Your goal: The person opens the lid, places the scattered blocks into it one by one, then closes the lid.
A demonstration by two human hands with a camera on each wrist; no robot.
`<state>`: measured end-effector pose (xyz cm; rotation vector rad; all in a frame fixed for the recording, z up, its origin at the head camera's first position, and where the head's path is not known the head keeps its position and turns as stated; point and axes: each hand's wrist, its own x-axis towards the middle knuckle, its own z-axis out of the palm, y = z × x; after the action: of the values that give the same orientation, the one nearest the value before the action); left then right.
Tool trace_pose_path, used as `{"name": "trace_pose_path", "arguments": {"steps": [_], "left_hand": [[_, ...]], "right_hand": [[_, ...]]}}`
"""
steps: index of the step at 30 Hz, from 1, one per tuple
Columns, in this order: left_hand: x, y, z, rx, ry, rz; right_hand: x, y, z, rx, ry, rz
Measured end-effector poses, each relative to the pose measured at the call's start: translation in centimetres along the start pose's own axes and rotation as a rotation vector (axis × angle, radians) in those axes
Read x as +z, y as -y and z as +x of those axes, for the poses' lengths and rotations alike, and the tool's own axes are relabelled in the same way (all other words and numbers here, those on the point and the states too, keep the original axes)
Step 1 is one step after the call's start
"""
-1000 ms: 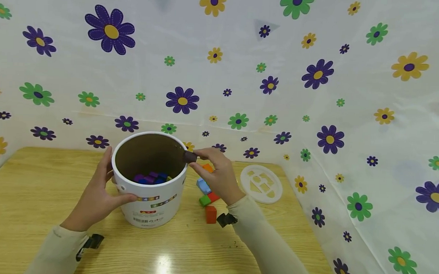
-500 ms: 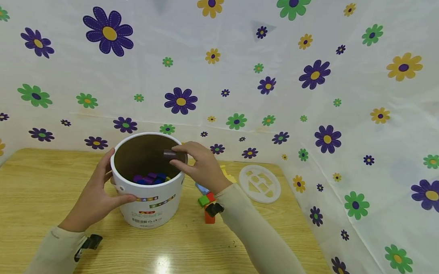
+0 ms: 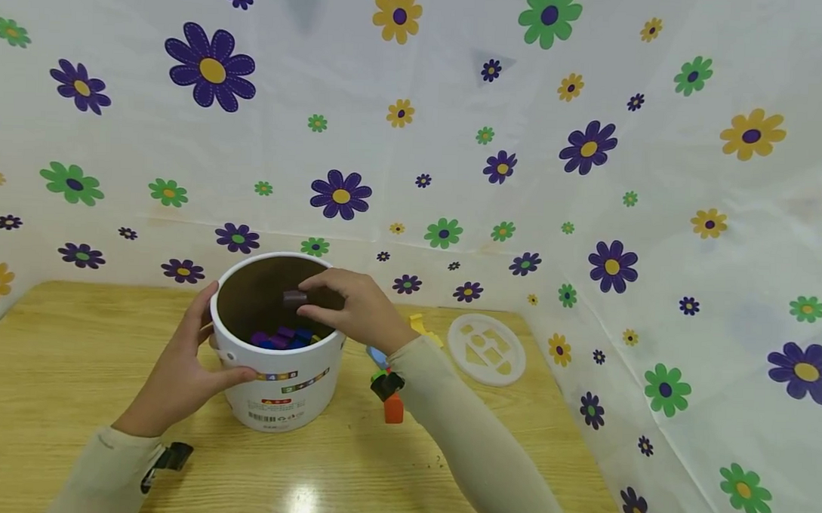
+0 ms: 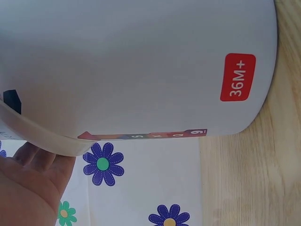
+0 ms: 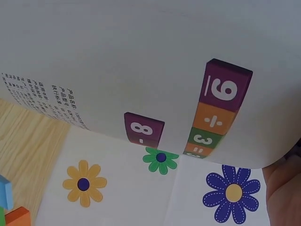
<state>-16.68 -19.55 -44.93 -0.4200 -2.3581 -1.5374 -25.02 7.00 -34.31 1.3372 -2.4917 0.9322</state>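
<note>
One block (image 3: 295, 298) (dark) juts from the pinching right hand (image 3: 356, 307).

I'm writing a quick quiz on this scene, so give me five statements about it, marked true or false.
1. The left hand holds the white bucket. True.
2. The bucket is empty. False: purple and blue blocks lie inside.
3. The 36M+ label on the bucket is green. False: that label is red.
4. The right hand pinches a dark block. True.
5. A white cut-out disc lies on the table. True.
</note>
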Motion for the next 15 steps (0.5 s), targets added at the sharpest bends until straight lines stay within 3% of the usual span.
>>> {"name": "trace_pose_path", "arguments": {"steps": [9, 15], "left_hand": [[0.0, -0.1, 0.1, -0.005, 0.011, 0.000], [-0.1, -0.1, 0.2, -0.008, 0.005, 0.000]], "right_hand": [[-0.5, -0.5, -1.2, -0.055, -0.050, -0.018], [-2.0, -1.6, -3.3, -0.109, -0.115, -0.012]]}}
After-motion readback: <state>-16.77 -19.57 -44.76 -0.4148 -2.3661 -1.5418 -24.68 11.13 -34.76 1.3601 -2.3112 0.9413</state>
